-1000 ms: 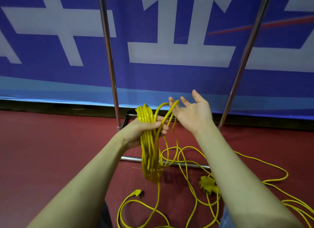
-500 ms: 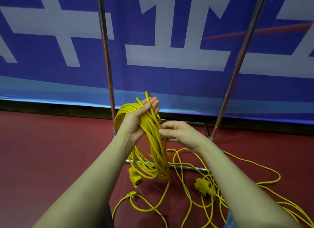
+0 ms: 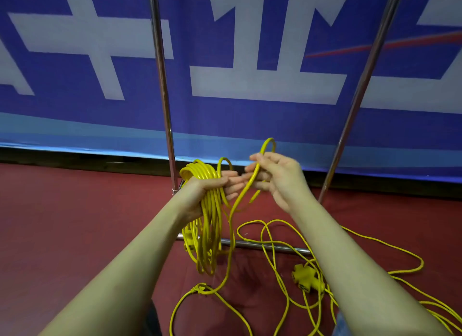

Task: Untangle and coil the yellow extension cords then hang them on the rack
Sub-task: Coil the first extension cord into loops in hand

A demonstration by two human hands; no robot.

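Yellow cord coil [image 3: 208, 225] gripped by left hand [image 3: 200, 198], right hand [image 3: 277, 178] pinching a blurred loop [image 3: 267, 148].

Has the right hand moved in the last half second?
Yes. The right hand has risen and swung right, toward the rack's right pole, lifting a cord loop.

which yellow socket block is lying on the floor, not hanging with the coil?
The multi-outlet socket block on the red floor, lower right beside the right forearm. The other block hangs behind the coil gripped by the left hand.
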